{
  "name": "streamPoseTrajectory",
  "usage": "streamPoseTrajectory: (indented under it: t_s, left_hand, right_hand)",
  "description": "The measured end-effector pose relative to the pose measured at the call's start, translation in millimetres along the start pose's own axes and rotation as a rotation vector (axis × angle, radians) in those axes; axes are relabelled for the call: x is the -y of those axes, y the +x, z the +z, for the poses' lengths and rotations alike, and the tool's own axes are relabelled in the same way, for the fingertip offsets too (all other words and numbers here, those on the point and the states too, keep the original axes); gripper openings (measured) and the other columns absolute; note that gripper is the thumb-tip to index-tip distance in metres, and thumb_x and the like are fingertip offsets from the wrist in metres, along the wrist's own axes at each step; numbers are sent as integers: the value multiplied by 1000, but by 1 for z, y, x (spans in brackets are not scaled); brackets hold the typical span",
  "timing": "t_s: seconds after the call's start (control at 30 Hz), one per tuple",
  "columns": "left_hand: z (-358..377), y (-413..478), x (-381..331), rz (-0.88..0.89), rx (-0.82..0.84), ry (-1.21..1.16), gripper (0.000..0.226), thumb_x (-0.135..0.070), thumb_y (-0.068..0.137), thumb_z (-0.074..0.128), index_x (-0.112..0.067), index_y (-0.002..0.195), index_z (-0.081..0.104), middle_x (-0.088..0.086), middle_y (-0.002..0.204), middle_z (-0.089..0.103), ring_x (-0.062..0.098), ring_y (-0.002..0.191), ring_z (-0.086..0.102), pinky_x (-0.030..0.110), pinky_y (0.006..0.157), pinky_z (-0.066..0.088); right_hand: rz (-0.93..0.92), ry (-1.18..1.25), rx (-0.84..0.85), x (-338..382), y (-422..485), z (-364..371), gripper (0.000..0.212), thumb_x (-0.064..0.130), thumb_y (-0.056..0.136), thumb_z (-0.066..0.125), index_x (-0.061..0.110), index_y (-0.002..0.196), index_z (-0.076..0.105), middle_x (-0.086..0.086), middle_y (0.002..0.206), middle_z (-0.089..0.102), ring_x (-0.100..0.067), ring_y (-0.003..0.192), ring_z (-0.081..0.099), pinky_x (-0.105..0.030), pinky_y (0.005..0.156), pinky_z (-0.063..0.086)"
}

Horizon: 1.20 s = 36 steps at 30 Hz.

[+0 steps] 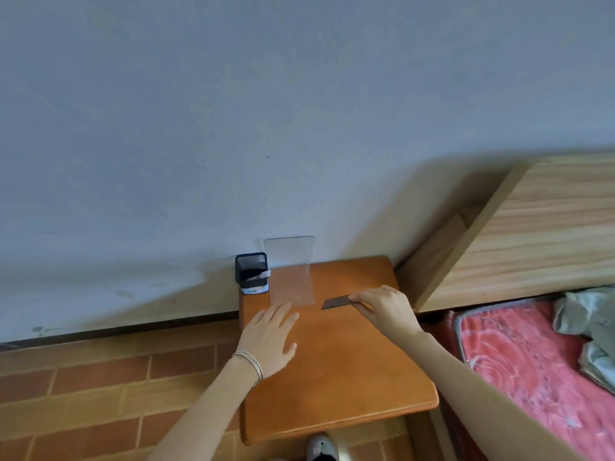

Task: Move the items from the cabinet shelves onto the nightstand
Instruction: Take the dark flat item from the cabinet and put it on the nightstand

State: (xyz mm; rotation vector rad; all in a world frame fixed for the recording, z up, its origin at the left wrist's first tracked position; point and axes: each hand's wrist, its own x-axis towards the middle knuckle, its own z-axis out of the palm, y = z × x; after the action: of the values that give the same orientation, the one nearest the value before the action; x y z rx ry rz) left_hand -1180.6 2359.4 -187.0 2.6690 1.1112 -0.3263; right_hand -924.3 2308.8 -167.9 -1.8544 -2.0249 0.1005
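The orange wooden nightstand (pixel 346 371) stands against the wall. At its back left corner sits a black mesh pen holder (pixel 251 272) on a small white box. A clear L-shaped plastic stand (pixel 292 271) rests beside it, leaning on the wall. My right hand (pixel 387 309) pinches a thin dark flat card (pixel 334 302) just above the top, right of the plastic stand. My left hand (pixel 271 339) lies flat on the nightstand with fingers spread, holding nothing. The cabinet is out of view.
A wooden headboard (pixel 532 227) and a bed with a red patterned mattress (pixel 519 364) and crumpled grey cloth (pixel 589 321) lie to the right. The floor (pixel 100 394) to the left is brown tile. A shoe (pixel 321 447) shows below the nightstand's front edge.
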Motion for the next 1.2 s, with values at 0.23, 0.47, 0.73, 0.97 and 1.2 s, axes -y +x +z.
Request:
streamPoseTrajectory:
  t_s: [0.23, 0.47, 0.73, 0.97, 1.2]
  left_hand:
    - [84, 97, 24, -12, -72, -83, 62, -46, 79, 64, -18, 133, 53, 5, 147, 39, 22, 133, 40, 35, 103, 38]
    - [127, 141, 36, -5, 41, -76, 64, -48, 93, 41, -30, 150, 16, -6, 159, -1, 15, 144, -1, 32, 113, 18]
    - [124, 148, 36, -54, 72, -145, 58, -40, 91, 47, -33, 145, 28, -12, 158, 3, 12, 143, -1, 33, 99, 40]
    - [126, 145, 32, -65, 65, -145, 60, -39, 90, 47, -33, 146, 26, -8, 158, 3, 16, 144, 0, 34, 104, 34]
    - [127, 145, 32, -73, 69, -98, 61, -41, 91, 44, -34, 148, 21, -6, 158, 2, 17, 144, 1, 34, 106, 31]
  right_hand:
    - [-179, -5, -123, -78, 8, 121, 14, 7, 74, 76, 15, 86, 75, 3, 94, 73, -14, 75, 68, -25, 67, 53]
    - [-227, -74, 48, -113, -24, 186, 33, -4, 58, 79, 8, 88, 73, -9, 103, 71, -21, 90, 69, -25, 71, 53]
    - [7, -116, 258, -71, 0, 195, 47, 45, 89, 46, 14, 118, 65, -12, 134, 54, -27, 126, 48, -41, 90, 50]
    - [198, -112, 416, -52, 28, 201, 73, 57, 93, 10, 15, 126, 59, -12, 139, 48, -27, 131, 42, -40, 92, 48]
    - [225, -130, 495, -52, 49, 202, 57, 50, 99, 20, 21, 148, 22, -4, 158, 4, -18, 144, -2, -33, 114, 15]
